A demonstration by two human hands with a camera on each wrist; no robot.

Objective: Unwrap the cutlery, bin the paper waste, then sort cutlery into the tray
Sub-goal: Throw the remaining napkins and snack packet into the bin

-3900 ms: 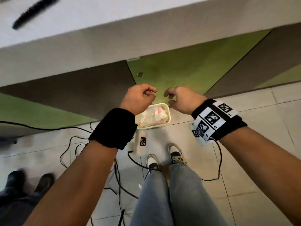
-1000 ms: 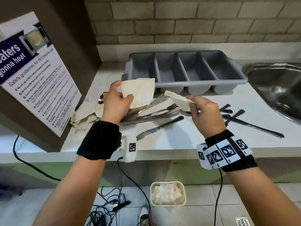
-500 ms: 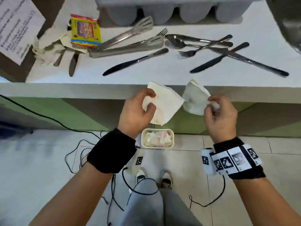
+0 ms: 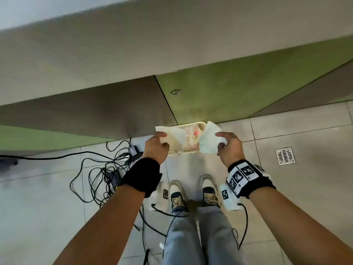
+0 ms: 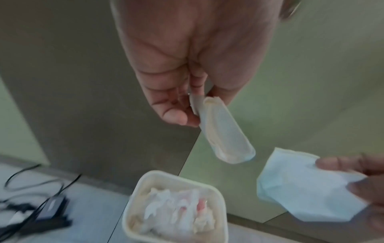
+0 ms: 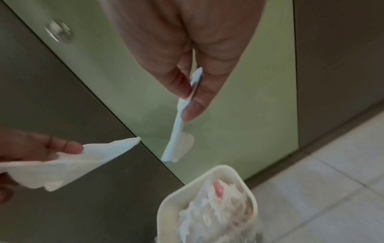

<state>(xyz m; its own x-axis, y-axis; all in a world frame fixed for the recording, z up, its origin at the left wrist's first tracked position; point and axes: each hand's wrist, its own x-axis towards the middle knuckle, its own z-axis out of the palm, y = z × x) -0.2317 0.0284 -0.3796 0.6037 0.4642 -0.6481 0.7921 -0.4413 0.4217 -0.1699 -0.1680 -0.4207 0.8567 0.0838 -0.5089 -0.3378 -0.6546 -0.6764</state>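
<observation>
Each of my hands holds a white paper napkin over the cream waste bin (image 4: 192, 123) on the floor. My left hand (image 4: 162, 139) pinches one folded napkin (image 4: 172, 134) above the bin's left side. My right hand (image 4: 219, 140) pinches the other napkin (image 4: 209, 141) above its right side. In the left wrist view the left hand (image 5: 197, 106) lets its napkin (image 5: 226, 139) hang above the bin (image 5: 145, 178), which holds crumpled paper. In the right wrist view the right hand (image 6: 191, 102) pinches its napkin (image 6: 178, 143) by the top edge. Cutlery and tray are out of view.
A tangle of black cables (image 4: 107, 169) with an adapter lies on the tiles to the left. A floor drain (image 4: 285, 155) sits at the right. The bin stands against green and brown cabinet doors (image 4: 219, 92) under the counter. My shoes (image 4: 177, 196) are just behind the bin.
Both hands have dropped from the counter's edge to just over the bin, each still holding its napkin. The view has tipped down, so the counter and cutlery have left it.
</observation>
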